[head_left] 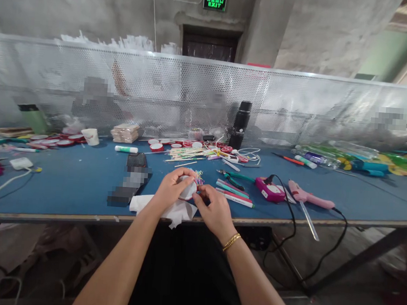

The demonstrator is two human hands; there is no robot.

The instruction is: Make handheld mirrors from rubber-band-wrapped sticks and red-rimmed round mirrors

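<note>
A small round white disc with a red rim (188, 189) is held up just above the table's front edge. My left hand (173, 185) grips it from the left, thumb over its face and fingers behind the far rim. On the other side my right hand (214, 206) has its thumb and fingertips pinched at the red rim. A crumpled white tissue (164, 209) lies beneath my hands. Behind the disc is a small heap of thin colourful pieces (199, 176), partly hidden by my fingers. Several felt-tip pens (237, 199) lie right of my right hand.
Pliers (234, 179), a magenta box (269, 189) and a corded pink glue gun (308, 195) lie right. Sticks (185, 155) and red-rimmed discs (157, 147) cover the back. A black bottle (240, 125) stands against the perforated metal screen (277, 97). A dark, partly blurred object (132, 177) lies left.
</note>
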